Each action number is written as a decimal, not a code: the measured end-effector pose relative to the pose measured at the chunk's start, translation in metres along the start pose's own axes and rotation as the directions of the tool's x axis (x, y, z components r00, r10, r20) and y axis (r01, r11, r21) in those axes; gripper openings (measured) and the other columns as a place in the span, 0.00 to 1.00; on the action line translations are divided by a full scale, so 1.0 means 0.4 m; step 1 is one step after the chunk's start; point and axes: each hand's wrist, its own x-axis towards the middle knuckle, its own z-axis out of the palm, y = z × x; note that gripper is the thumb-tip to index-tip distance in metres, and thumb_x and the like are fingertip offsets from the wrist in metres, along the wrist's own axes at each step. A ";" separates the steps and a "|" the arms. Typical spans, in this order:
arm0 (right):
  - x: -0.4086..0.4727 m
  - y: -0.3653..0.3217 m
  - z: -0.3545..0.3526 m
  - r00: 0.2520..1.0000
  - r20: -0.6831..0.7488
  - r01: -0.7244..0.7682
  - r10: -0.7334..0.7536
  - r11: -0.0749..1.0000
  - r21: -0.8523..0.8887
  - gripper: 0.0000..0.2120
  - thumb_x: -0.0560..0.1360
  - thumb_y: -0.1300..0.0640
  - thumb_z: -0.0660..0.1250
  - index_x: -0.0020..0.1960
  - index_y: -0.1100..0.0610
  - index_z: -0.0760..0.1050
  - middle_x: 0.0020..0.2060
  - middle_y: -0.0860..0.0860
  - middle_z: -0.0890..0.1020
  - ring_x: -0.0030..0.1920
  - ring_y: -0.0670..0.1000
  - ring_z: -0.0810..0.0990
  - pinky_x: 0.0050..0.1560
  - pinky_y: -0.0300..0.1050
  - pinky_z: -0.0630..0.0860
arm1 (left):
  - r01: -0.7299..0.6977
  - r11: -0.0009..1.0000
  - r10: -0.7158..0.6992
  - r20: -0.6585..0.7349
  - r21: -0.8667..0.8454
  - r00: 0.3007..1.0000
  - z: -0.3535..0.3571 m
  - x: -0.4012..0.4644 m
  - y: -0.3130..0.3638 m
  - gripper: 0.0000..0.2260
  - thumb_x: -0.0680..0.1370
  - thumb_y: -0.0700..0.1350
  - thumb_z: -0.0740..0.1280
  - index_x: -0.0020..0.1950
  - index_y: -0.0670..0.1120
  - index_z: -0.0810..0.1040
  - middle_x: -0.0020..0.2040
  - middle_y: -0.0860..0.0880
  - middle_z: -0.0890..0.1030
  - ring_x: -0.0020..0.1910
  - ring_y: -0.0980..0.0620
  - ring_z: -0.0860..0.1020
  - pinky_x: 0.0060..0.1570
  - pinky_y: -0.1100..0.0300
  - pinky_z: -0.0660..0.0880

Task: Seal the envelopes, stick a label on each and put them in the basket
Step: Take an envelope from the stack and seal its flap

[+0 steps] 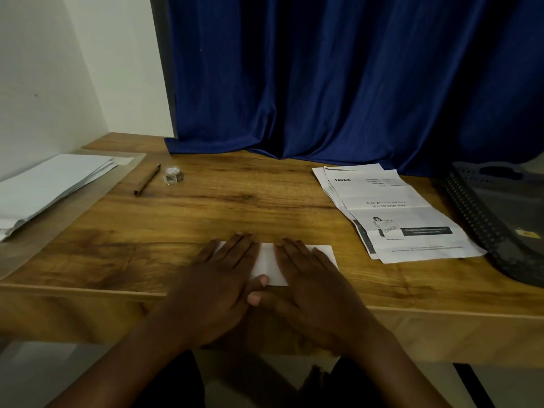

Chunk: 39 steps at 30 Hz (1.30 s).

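Observation:
A white envelope [268,263] lies flat near the front edge of the wooden table [206,207]. My left hand [217,278] presses on its left part with straight fingers. My right hand [312,281] presses on its right part, fingers flat too. Most of the envelope is hidden under both hands; only a strip between them and the right corner show. A stack of white envelopes [47,187] lies at the far left. The dark grey basket [497,213] stands at the right edge of the table.
A brown pen [147,179] and a small roll of tape or labels [173,175] lie at the back left. Printed sheets [403,213] lie right of centre beside the basket. A blue curtain [338,78] hangs behind the table.

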 end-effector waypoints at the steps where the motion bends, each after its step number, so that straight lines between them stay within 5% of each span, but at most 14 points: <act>1: -0.008 0.018 -0.005 1.000 0.004 -0.015 0.016 1.000 -0.026 0.51 0.69 0.18 0.39 0.82 0.49 0.41 0.82 0.44 0.42 0.76 0.38 0.36 0.75 0.43 0.34 | 0.020 1.000 -0.020 -0.008 -0.006 1.000 -0.003 -0.007 -0.007 0.37 0.79 0.66 0.30 0.84 0.49 0.46 0.83 0.51 0.46 0.81 0.56 0.41 0.80 0.53 0.41; 13: -0.042 0.074 -0.045 0.995 0.025 -0.092 0.094 0.994 -0.065 0.55 0.66 0.17 0.40 0.82 0.50 0.38 0.81 0.45 0.39 0.80 0.44 0.37 0.76 0.46 0.35 | 0.152 0.988 -0.152 -0.024 -0.005 0.988 -0.015 -0.051 -0.033 0.39 0.78 0.68 0.30 0.83 0.50 0.45 0.83 0.52 0.45 0.81 0.57 0.40 0.80 0.54 0.42; 17: -0.020 0.035 -0.037 1.000 -0.010 0.020 -0.021 0.996 -0.085 0.54 0.66 0.16 0.41 0.81 0.48 0.38 0.81 0.46 0.37 0.79 0.45 0.33 0.77 0.53 0.34 | 0.144 0.989 -0.145 -0.045 -0.012 0.988 -0.008 -0.053 -0.037 0.37 0.79 0.68 0.32 0.83 0.49 0.48 0.83 0.51 0.48 0.81 0.56 0.43 0.80 0.53 0.44; 20: -0.013 0.002 -0.012 0.995 0.002 0.095 -0.095 0.992 -0.078 0.51 0.69 0.18 0.46 0.81 0.47 0.37 0.81 0.46 0.37 0.78 0.43 0.33 0.75 0.48 0.31 | 0.148 0.988 -0.151 -0.070 -0.037 0.986 -0.007 -0.056 -0.036 0.37 0.80 0.68 0.35 0.83 0.49 0.49 0.83 0.50 0.48 0.81 0.56 0.43 0.80 0.54 0.44; 24: -0.032 -0.002 -0.009 0.991 -0.059 0.107 -0.121 0.974 -0.200 0.43 0.75 0.28 0.56 0.82 0.46 0.47 0.82 0.48 0.50 0.81 0.49 0.47 0.78 0.51 0.45 | 0.168 0.944 -0.213 -0.134 -0.285 0.968 -0.014 -0.064 -0.039 0.37 0.79 0.71 0.39 0.83 0.52 0.46 0.83 0.54 0.44 0.80 0.60 0.39 0.79 0.56 0.42; 28: -0.077 0.007 -0.053 0.971 -0.160 0.143 -0.176 0.969 -0.200 0.29 0.73 0.43 0.72 0.73 0.43 0.72 0.73 0.45 0.73 0.72 0.49 0.72 0.68 0.50 0.70 | 0.174 0.869 -0.275 -0.159 -0.464 0.948 -0.025 -0.071 -0.037 0.33 0.80 0.69 0.44 0.82 0.57 0.49 0.82 0.59 0.50 0.80 0.64 0.44 0.77 0.64 0.41; 32: -0.114 0.025 -0.140 0.964 -0.237 0.127 -0.123 0.992 0.002 0.12 0.77 0.46 0.66 0.58 0.36 0.81 0.51 0.34 0.85 0.49 0.37 0.82 0.46 0.36 0.79 | 0.136 0.790 -0.332 -0.232 -0.598 0.914 -0.027 -0.075 -0.036 0.29 0.82 0.66 0.47 0.81 0.59 0.57 0.77 0.63 0.59 0.71 0.81 0.47 0.69 0.78 0.41; 35: -0.103 0.033 -0.213 0.939 -0.336 0.065 0.070 0.925 0.374 0.06 0.76 0.38 0.66 0.47 0.34 0.81 0.39 0.37 0.85 0.38 0.41 0.83 0.30 0.38 0.78 | 0.148 0.838 -0.313 -0.240 -0.525 0.919 -0.023 -0.074 -0.037 0.29 0.82 0.66 0.46 0.81 0.57 0.59 0.79 0.57 0.63 0.74 0.72 0.53 0.73 0.71 0.44; 37: -0.081 0.026 -0.249 0.886 -0.408 0.120 0.221 0.740 0.662 0.05 0.73 0.35 0.69 0.45 0.32 0.82 0.42 0.38 0.86 0.41 0.42 0.85 0.33 0.37 0.80 | 0.176 0.925 -0.256 -0.213 -0.336 0.943 -0.014 -0.069 -0.032 0.31 0.82 0.67 0.45 0.81 0.54 0.58 0.80 0.52 0.63 0.79 0.58 0.56 0.78 0.59 0.48; 39: -0.046 0.024 -0.261 0.890 -0.304 0.160 0.340 0.390 0.907 0.04 0.73 0.40 0.70 0.45 0.35 0.84 0.47 0.44 0.88 0.46 0.46 0.87 0.42 0.44 0.84 | 0.203 0.965 -0.234 -0.196 -0.168 0.952 -0.004 -0.063 -0.026 0.31 0.81 0.67 0.42 0.80 0.55 0.62 0.81 0.51 0.62 0.80 0.52 0.56 0.79 0.51 0.52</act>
